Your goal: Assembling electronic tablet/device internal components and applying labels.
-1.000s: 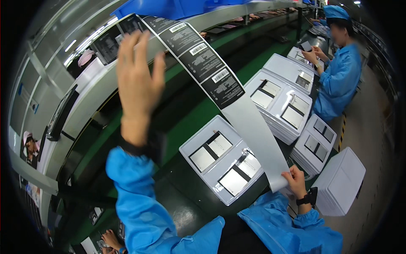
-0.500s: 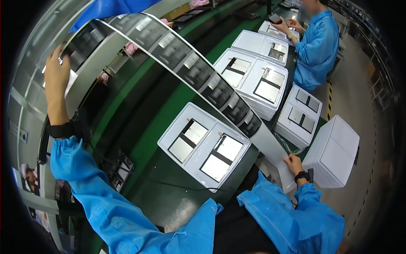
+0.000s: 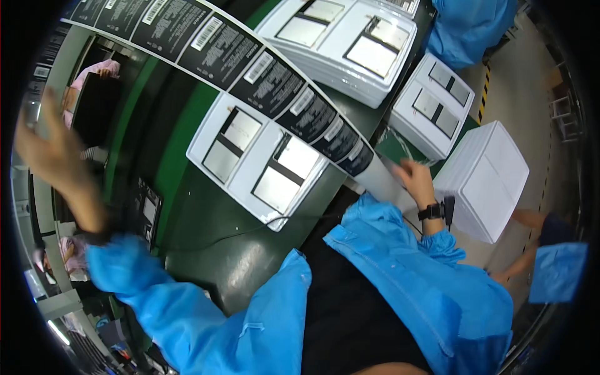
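Note:
A long strip of black labels (image 3: pixel 215 53) with white barcodes arches from the upper left down to my right side, ending in a blank white stretch. My right hand (image 3: pixel 417 180) is closed on that blank part, thumb and fingers at its edge. My left hand (image 3: pixel 55 159), smeared by motion, is raised at the far left below the strip, its fingers apart and nothing visible in them. Under the strip, a white tray (image 3: pixel 250 164) lies on the green table, holding two flat silver panels with black bands, one in each compartment.
Stacked white trays with similar panels (image 3: pixel 350 87) stand at the back; another stack (image 3: pixel 409 131) is farther right. A tall stack of white trays (image 3: pixel 487 178) stands beside my right hand. A thin black cable (image 3: pixel 219 240) crosses the table (image 3: pixel 206 262). Other people (image 3: pixel 556 262) are nearby.
My left hand has come down and left, away from the strip. My right hand still holds the blank part. The view has shifted, and the printed labels now show sharply.

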